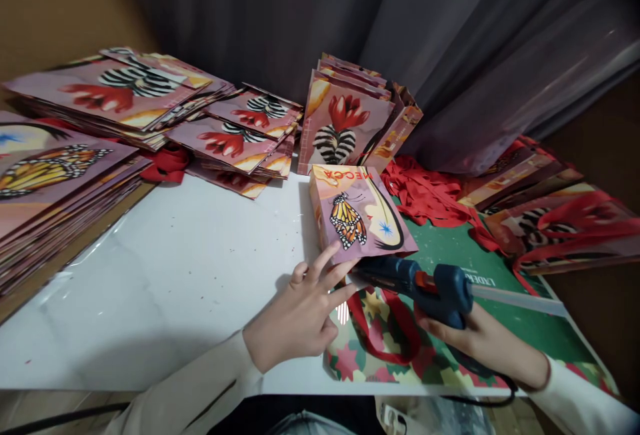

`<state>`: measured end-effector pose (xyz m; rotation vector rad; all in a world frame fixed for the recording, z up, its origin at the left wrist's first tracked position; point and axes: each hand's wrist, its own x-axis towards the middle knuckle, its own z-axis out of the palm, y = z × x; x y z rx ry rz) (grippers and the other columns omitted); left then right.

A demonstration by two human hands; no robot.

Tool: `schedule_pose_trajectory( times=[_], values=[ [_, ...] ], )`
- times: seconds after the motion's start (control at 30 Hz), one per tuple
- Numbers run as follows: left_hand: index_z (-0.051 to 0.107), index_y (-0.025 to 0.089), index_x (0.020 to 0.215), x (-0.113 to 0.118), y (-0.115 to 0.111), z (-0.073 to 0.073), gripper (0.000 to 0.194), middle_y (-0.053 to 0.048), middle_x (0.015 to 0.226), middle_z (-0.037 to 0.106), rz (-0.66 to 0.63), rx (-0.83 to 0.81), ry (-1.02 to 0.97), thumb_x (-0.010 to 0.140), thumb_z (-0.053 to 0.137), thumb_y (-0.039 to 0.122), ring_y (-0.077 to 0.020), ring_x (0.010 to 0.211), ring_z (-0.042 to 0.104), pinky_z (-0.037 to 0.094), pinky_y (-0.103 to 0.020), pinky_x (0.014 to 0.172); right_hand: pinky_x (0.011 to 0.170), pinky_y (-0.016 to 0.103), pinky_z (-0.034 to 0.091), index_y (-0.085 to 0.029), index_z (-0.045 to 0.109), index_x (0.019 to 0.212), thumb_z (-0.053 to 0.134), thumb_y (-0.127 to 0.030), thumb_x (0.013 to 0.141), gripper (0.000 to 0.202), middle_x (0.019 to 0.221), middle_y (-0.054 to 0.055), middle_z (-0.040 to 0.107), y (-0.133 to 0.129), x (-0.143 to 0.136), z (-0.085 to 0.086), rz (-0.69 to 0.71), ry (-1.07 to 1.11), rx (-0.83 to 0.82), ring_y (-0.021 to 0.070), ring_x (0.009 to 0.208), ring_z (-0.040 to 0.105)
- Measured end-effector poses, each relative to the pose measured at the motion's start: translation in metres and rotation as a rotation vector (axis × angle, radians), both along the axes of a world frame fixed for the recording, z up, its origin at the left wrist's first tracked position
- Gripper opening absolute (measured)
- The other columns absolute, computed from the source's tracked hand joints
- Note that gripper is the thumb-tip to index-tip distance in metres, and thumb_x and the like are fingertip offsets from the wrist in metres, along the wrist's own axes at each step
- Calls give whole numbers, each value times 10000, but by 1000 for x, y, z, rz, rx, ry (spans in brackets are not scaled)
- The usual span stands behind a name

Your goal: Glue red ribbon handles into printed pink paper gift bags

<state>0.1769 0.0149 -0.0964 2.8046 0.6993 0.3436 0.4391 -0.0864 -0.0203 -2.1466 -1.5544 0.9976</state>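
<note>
A purple paper gift bag (367, 218) with a butterfly print and red MECCA lettering lies in the middle, its mouth towards me. My left hand (297, 322) has its fingers spread at the near edge of this bag; the index fingertip touches the printed panel and the thumb stays free. My right hand (493, 342) is closed around the handle of a dark blue glue gun (453, 292). A pale glue stick (520, 299) sticks out of its rear. The nozzle points left to the bag's mouth, where its tip is hidden.
Stacks of flat bags (125, 92) lie left and behind. Finished-looking bags (345, 118) stand at the back, beside a heap of red ribbon (425, 188). More ribboned bags (575, 222) lean right. Under the glue gun is a green patterned bag (385, 372); a black cord (475, 402) hangs at the front edge.
</note>
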Motion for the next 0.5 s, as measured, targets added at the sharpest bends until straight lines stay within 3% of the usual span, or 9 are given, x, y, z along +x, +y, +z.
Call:
schedule_pose_trajectory(
  times=[0.23, 0.5],
  values=[
    [461, 340, 1346, 0, 0, 2, 628, 18, 1553, 274, -3, -4, 18, 738, 483, 185, -323, 1467, 35, 390, -479, 938, 682, 320, 574, -163, 686, 857, 592, -689, 718, 552, 826, 92, 715, -2, 4, 2, 28, -47, -19, 241, 733, 655],
    [487, 335, 1316, 1, -1, 0, 589, 24, 1565, 254, 3, 17, 4, 743, 511, 200, -336, 1460, 59, 381, -468, 934, 650, 296, 565, -159, 670, 820, 584, -686, 719, 543, 802, 100, 697, -6, 13, 4, 6, -96, -28, 233, 721, 647]
  ],
)
